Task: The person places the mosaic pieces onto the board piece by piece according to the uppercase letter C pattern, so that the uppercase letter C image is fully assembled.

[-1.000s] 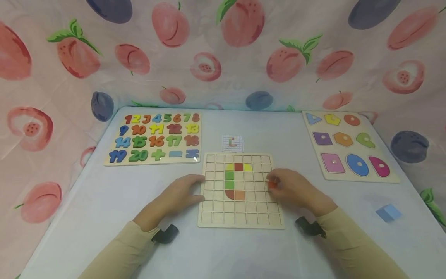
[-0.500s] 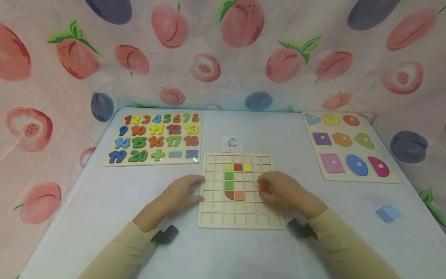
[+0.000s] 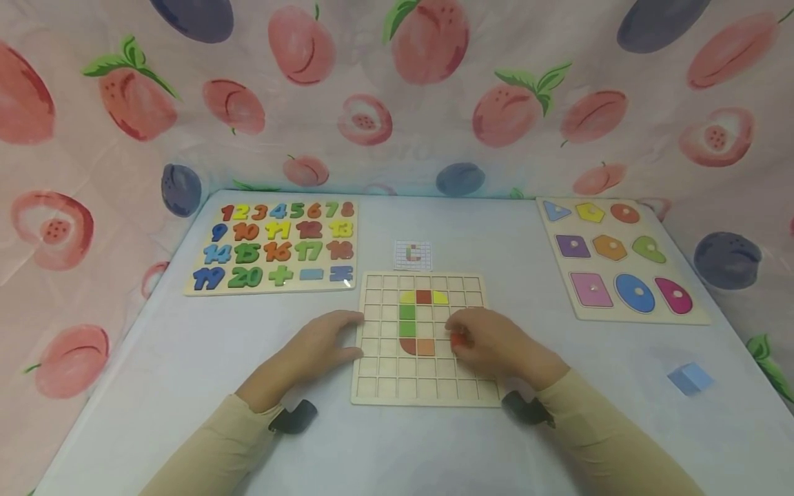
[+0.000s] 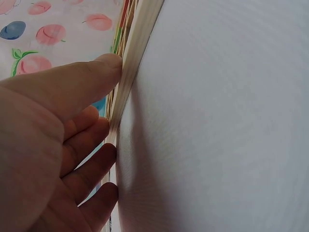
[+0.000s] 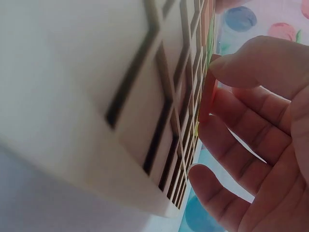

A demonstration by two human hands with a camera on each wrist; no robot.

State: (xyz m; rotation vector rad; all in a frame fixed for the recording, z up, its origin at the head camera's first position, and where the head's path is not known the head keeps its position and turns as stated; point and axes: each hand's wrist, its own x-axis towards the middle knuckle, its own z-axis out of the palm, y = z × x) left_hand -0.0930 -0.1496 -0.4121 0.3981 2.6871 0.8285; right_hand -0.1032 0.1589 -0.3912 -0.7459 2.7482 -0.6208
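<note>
A wooden grid board (image 3: 386, 391) lies flat in front of me. Its cells hold a yellow piece at either end of a dark red tile (image 3: 424, 297), with green tiles (image 3: 406, 320) below the left one. A rounded brown-red piece and an orange tile (image 3: 426, 347) form the bottom row. My left hand (image 3: 316, 346) touches the board's left edge with thumb and fingers spread. Over the right part of the grid, my right hand (image 3: 496, 346) pinches a red-orange tile (image 5: 208, 92) between thumb and fingers.
Behind the board lies a small pattern card (image 3: 413, 255). A number puzzle (image 3: 271, 288) is at the back left, a shape puzzle (image 3: 620, 275) at the back right. One light blue block (image 3: 691, 379) sits at right. Fruit-print cloth (image 3: 397, 165) hangs behind the table.
My right hand has moved left, carrying the red-orange tile from the board's right edge to over the grid near the orange tile. The left hand stays in place.
</note>
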